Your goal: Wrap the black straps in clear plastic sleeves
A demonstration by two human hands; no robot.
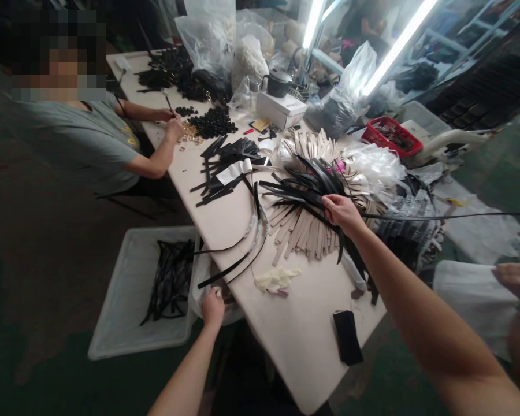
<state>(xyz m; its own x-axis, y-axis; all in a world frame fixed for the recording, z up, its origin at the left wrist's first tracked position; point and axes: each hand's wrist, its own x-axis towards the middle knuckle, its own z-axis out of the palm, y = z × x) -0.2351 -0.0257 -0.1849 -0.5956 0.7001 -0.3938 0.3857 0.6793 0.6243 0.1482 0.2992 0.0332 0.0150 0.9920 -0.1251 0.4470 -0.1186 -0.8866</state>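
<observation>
black strips (329,176) lie heaped across the beige strips (303,234) on the surface (303,335); there, the right hand (341,212) is clamped on some of them. left of the beige strips and nearer, just by the surface's edge, the left hand (213,306) is curled, whether around anything cannot be told.

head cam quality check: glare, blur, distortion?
Head view: tube light at upper right blown out, hazy glow around it; floor at lower left very dark; frame edges look stretched, wide-lens style; co-worker's head pixelated; right hand and black strips readable, fine detail soft.
</observation>
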